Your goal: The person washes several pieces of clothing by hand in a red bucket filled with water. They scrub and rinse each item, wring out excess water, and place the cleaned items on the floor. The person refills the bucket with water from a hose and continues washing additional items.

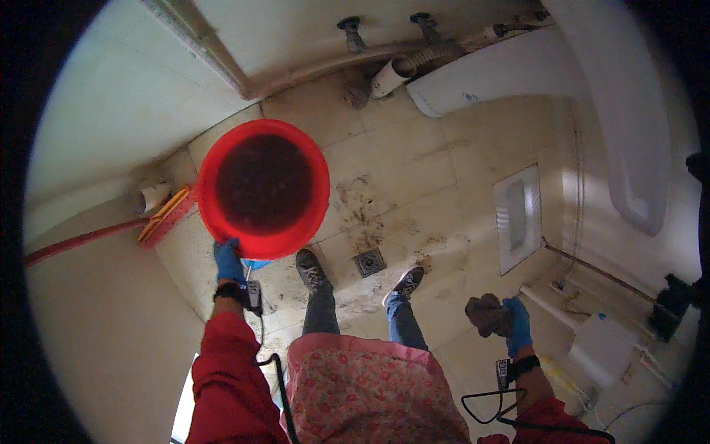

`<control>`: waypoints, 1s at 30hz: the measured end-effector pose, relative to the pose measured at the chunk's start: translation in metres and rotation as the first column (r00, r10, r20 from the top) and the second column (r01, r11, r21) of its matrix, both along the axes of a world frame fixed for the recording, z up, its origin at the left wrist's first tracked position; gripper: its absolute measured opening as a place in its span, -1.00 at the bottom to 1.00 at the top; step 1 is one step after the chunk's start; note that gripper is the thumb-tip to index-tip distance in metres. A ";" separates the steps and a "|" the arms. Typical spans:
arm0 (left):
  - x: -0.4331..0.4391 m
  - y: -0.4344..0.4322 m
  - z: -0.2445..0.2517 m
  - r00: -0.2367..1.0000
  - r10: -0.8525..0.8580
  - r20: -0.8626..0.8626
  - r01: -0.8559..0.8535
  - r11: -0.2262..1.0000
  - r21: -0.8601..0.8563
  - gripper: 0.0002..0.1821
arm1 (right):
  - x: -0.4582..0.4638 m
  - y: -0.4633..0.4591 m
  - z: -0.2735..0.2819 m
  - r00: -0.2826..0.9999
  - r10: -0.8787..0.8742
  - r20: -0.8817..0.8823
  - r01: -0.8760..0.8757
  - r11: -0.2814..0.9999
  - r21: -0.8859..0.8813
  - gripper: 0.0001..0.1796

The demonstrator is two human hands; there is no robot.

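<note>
My left hand (228,263), in a blue glove, grips the near rim of a red plastic basin (319,194). Dark, murky liquid (265,183) covers the basin's bottom. Out to the right, my gloved right hand (518,324) clutches a crumpled grey-brown rag (488,315). Most of the left fingers are hidden or blurred against the red rim.
A red broom (166,216) leans at the left wall. Dirt stains the tiled floor around a square drain (369,262). A white washbasin (627,127) and its pedestal (499,75) stand at upper right, near an uncapped white pipe (388,79). A framed panel (517,218) lies right.
</note>
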State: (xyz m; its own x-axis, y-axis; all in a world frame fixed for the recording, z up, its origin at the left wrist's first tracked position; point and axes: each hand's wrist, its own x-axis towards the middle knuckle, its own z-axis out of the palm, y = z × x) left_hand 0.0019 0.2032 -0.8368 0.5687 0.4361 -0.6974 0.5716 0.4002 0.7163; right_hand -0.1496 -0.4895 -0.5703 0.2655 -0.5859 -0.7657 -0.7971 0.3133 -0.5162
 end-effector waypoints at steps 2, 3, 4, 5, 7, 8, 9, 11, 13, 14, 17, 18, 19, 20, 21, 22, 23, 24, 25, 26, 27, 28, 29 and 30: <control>-0.018 -0.039 0.004 0.999 0.046 0.004 -0.046 0.996 -0.079 -0.60 | -0.027 -0.022 -0.018 0.982 0.189 0.019 -0.187 0.979 -0.080 -0.81; -0.025 -0.060 0.005 0.986 0.130 0.105 -0.105 0.970 -0.219 -0.58 | -0.040 -0.029 -0.031 0.913 0.408 0.011 -0.396 0.891 -0.222 -0.79; -0.029 -0.078 0.003 0.974 0.184 0.133 -0.159 0.971 -0.176 -0.49 | -0.054 -0.035 -0.038 0.852 0.520 -0.055 -0.513 0.813 -0.276 -0.79; -0.029 -0.091 -0.002 0.965 0.248 0.089 -0.224 0.950 -0.217 -0.40 | -0.065 -0.037 -0.045 0.808 0.586 -0.055 -0.564 0.744 -0.357 -0.79; -0.037 -0.117 -0.012 0.904 0.301 0.304 -0.195 0.923 -0.332 -0.35 | -0.086 -0.041 -0.038 0.836 0.544 -0.070 -0.530 0.770 -0.355 -0.80; -0.038 -0.117 -0.017 0.925 0.301 0.232 -0.246 0.940 -0.237 -0.34 | -0.094 -0.041 -0.030 0.847 0.523 -0.092 -0.514 0.764 -0.390 -0.80; -0.039 -0.117 -0.023 0.943 0.250 0.221 -0.213 0.961 -0.178 -0.33 | -0.099 -0.039 -0.026 0.874 0.485 -0.039 -0.466 0.813 -0.350 -0.81; -0.044 -0.118 -0.030 0.972 0.180 0.154 -0.145 0.967 -0.211 -0.44 | -0.113 -0.044 -0.004 0.997 -0.030 0.070 0.026 0.998 0.061 -0.78; -0.047 -0.119 -0.033 0.987 0.086 0.134 -0.050 0.968 -0.247 -0.56 | -0.131 -0.050 -0.001 0.995 -0.088 -0.048 0.089 0.996 0.019 -0.81; -0.047 -0.124 -0.032 0.996 0.007 0.089 0.007 0.988 -0.153 -0.62 | -0.143 -0.057 -0.004 0.995 -0.099 -0.014 0.099 0.993 0.069 -0.82; -0.040 -0.145 -0.020 0.972 -0.200 0.125 0.202 0.979 -0.003 -0.76 | -0.201 -0.072 -0.032 0.961 0.274 -0.046 -0.278 0.946 -0.165 -0.83; -0.033 -0.156 -0.010 0.990 -0.103 0.100 0.115 0.985 -0.132 -0.77 | -0.227 -0.077 -0.041 0.961 0.271 -0.045 -0.275 0.948 -0.158 -0.83; -0.026 -0.169 -0.004 0.992 -0.033 0.122 0.065 0.961 -0.267 -0.78 | -0.253 -0.079 -0.051 0.956 0.286 -0.068 -0.293 0.943 -0.160 -0.83; -0.017 -0.181 0.006 0.989 -0.138 0.050 0.144 0.979 -0.141 -0.74 | -0.277 -0.078 -0.058 0.940 0.309 -0.146 -0.332 0.927 -0.176 -0.83; -0.012 -0.197 0.013 0.980 -0.199 0.017 0.200 0.976 -0.086 -0.72 | -0.301 -0.077 -0.064 0.965 0.250 -0.083 -0.260 0.953 -0.155 -0.83; -0.007 -0.214 0.023 0.969 -0.246 0.018 0.246 0.969 -0.028 -0.70 | -0.321 -0.073 -0.071 0.977 0.202 -0.068 -0.210 0.967 -0.144 -0.83; -0.002 -0.230 0.033 0.975 -0.224 -0.008 0.224 0.975 -0.012 -0.68 | -0.337 -0.066 -0.075 0.987 0.155 -0.050 -0.160 0.979 -0.128 -0.83; 0.000 -0.252 0.044 0.950 -0.312 0.016 0.312 0.950 0.008 -0.68 | -0.350 -0.065 -0.081 0.983 0.173 -0.057 -0.179 0.978 -0.111 -0.82; 0.001 -0.275 0.053 0.943 -0.332 0.012 0.332 0.943 -0.023 -0.67 | -0.360 -0.062 -0.085 0.979 0.192 -0.063 -0.197 0.976 -0.095 -0.81; 0.002 -0.300 0.062 0.936 -0.353 0.009 0.353 0.934 -0.054 -0.66 | -0.369 -0.058 -0.088 0.958 0.274 -0.089 -0.281 0.956 -0.085 -0.79; 0.005 -0.325 0.070 0.923 -0.385 0.004 0.385 0.922 -0.034 -0.65 | -0.375 -0.055 -0.090 0.958 0.240 -0.156 -0.252 0.966 -0.060 -0.79; 0.009 -0.352 0.076 0.908 -0.418 0.001 0.418 0.908 -0.021 -0.63 | -0.381 -0.051 -0.093 0.955 0.236 -0.177 -0.245 0.969 -0.027 -0.79; 0.013 -0.378 0.081 0.906 -0.423 0.005 0.423 0.906 -0.025 -0.62 | -0.386 -0.047 -0.095 0.982 0.103 -0.158 -0.100 0.995 0.024 -0.79; 0.017 -0.407 0.083 0.889 -0.458 -0.019 0.457 0.888 -0.044 -0.63 | -0.389 -0.044 -0.098 0.972 -0.150 -0.180 0.173 0.977 0.123 -0.80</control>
